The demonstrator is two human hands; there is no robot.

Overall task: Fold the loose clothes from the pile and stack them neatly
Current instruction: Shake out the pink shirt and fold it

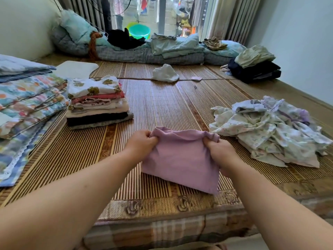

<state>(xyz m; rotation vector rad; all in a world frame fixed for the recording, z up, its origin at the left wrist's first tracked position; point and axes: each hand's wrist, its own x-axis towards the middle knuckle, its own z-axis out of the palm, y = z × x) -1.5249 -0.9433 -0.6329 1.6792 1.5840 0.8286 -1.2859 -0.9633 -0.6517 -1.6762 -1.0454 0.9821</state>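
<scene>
While outstretched, both hands (142,141) (219,150) on garment (180,159).

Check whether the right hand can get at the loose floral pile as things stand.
Probably yes, but not freely: the right hand grips a corner of the purple garment, so it must let go first. The floral pile lies on the bamboo mat just to its right, with nothing between them.

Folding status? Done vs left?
Done: a neat stack of folded clothes sits at left on the mat. In hand: left hand and right hand grip the top corners of a purple garment, seemingly partly folded. Left: the crumpled floral pile at right, and a loose white piece farther back.
</scene>
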